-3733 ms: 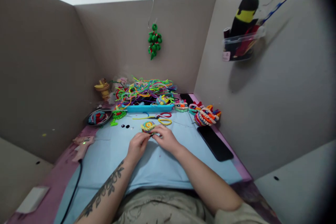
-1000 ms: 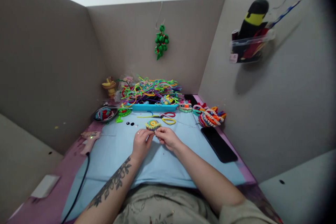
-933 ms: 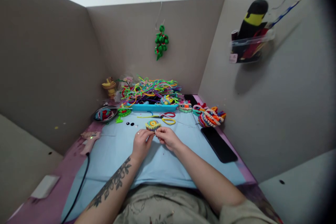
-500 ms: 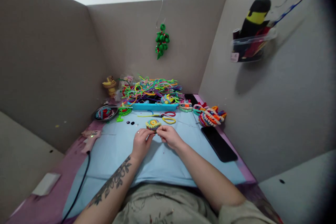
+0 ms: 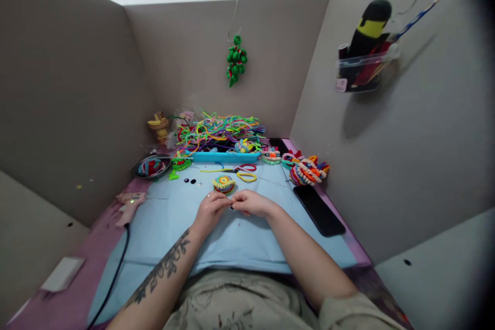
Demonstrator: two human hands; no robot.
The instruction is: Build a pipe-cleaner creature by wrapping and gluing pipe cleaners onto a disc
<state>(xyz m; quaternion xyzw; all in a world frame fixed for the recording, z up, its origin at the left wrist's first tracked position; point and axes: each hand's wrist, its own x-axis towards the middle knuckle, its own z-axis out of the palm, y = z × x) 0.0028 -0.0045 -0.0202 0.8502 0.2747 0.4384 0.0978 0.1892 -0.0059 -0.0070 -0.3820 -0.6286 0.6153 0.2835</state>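
Note:
My left hand [image 5: 212, 208] and my right hand [image 5: 253, 202] meet fingertip to fingertip just above the blue sheet [image 5: 185, 237]. Both are closed in a pinch on a small black piece [image 5: 232, 208], mostly covered by the fingers. Right behind them rests a round coiled piece of coloured pipe cleaners [image 5: 223, 183] with a yellow ring on top. Two small black discs [image 5: 190, 181] lie to its left. Scissors [image 5: 245, 172] with red and yellow handles lie beyond it.
A blue tray [image 5: 224, 157] heaped with pipe cleaners [image 5: 228, 126] stands at the back. To the left are a pink glue gun [image 5: 131, 207] with a black cord and a round dish [image 5: 152, 166]. A phone [image 5: 319, 211] and pipe-cleaner figures [image 5: 307, 170] sit right.
Both hands have come slightly toward me, away from the coiled piece, which now stands behind the fingers. A small black piece shows between the fingertips. The whole view has shifted slightly.

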